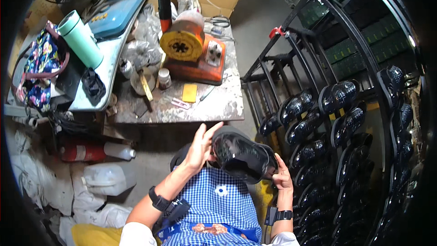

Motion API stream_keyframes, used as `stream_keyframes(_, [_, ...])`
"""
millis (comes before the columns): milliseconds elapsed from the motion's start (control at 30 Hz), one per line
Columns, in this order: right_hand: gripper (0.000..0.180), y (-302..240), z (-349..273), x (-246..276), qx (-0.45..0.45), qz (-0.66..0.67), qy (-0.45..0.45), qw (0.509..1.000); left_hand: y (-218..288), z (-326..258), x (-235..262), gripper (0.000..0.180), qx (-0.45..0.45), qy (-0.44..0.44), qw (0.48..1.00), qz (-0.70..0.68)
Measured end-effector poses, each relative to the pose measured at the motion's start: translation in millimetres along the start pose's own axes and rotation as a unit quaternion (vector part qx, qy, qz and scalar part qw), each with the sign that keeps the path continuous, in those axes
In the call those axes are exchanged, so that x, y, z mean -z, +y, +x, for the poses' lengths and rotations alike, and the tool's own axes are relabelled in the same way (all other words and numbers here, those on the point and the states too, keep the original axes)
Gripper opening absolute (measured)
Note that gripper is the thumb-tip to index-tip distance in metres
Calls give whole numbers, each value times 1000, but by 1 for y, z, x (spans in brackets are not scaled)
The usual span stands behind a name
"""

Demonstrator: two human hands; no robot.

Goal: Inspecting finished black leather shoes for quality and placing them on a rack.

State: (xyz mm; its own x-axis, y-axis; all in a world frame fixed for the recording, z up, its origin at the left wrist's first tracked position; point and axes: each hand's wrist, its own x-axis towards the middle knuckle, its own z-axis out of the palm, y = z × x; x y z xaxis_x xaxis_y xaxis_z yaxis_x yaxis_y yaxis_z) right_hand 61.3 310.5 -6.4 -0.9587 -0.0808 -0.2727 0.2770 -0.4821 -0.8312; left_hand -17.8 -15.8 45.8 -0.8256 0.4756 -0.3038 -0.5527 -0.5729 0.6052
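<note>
A glossy black shoe (243,157) is held tilted in front of my apron, between my two hands. My left hand (200,148) supports its left end; the fingers stretch up along the edge and the thumb side touches the shoe. At the opposite end, my right hand (282,175) grips the shoe with bent fingers, partly hidden behind it. Light reflects strongly off the shoe's smooth upper, and a dull grey-black rim shows along its top edge.
A stained workbench (227,107) ahead carries an orange machine (200,54), a small jar (164,78), a brush (146,86) and a yellow square (189,93). On the right, a black metal rack (266,70) holds many glossy black shoes (339,95). A mint bottle (81,39) stands left.
</note>
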Motion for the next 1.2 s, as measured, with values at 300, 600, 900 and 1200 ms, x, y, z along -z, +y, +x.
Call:
stream_keyframes(300, [82, 5, -45, 28, -47, -21, -18, 998, -19, -2, -53, 56, 19, -38, 999, 27])
stream_keyframes(600, [72, 42, -100, 67, -48, 29, 102, 993, -68, 21, -69, 42, -154, 106, 841, 508])
stream_keyframes(900, [48, 153, -76, 136, -141, 262, 450, 842, -108, 21, -78, 30, -296, -54, 707, 640])
stream_keyframes(1200, [86, 160, 97, 164, -245, 162, 354, 888, -108, 31, -72, 30, -285, -51, 744, 602])
